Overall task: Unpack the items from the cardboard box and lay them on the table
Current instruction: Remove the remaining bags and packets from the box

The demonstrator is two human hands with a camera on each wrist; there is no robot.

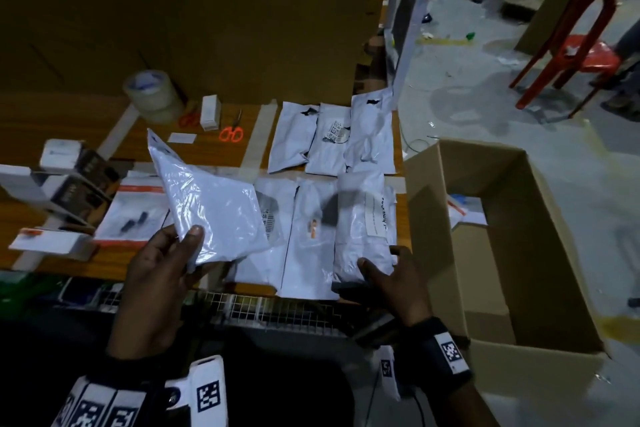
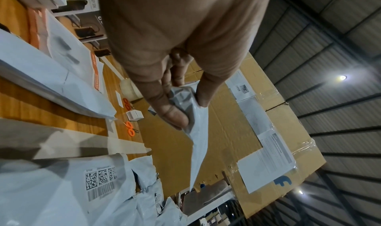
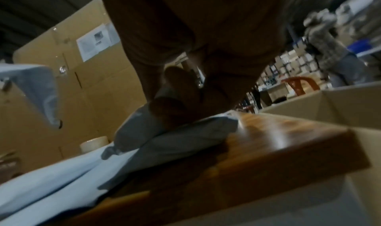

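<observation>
My left hand (image 1: 187,243) holds a white plastic mailer (image 1: 211,204) by its lower corner, tilted up above the wooden table (image 1: 214,149). In the left wrist view the thumb and fingers (image 2: 175,113) pinch that mailer (image 2: 195,141). My right hand (image 1: 384,263) rests with spread fingers on the near edge of another white mailer (image 1: 367,222) lying at the table's front right corner; the right wrist view shows its fingers (image 3: 171,110) pressing that packet (image 3: 175,141). Several mailers (image 1: 332,139) lie flat in two rows. The open cardboard box (image 1: 519,253) stands right of the table.
A tape roll (image 1: 152,97), orange scissors (image 1: 231,132) and a small white box (image 1: 210,113) sit at the back. Small boxes (image 1: 69,180) and a red-edged pouch (image 1: 135,211) fill the left. A tall cardboard wall (image 1: 207,10) stands behind; a red chair (image 1: 571,45) is far right.
</observation>
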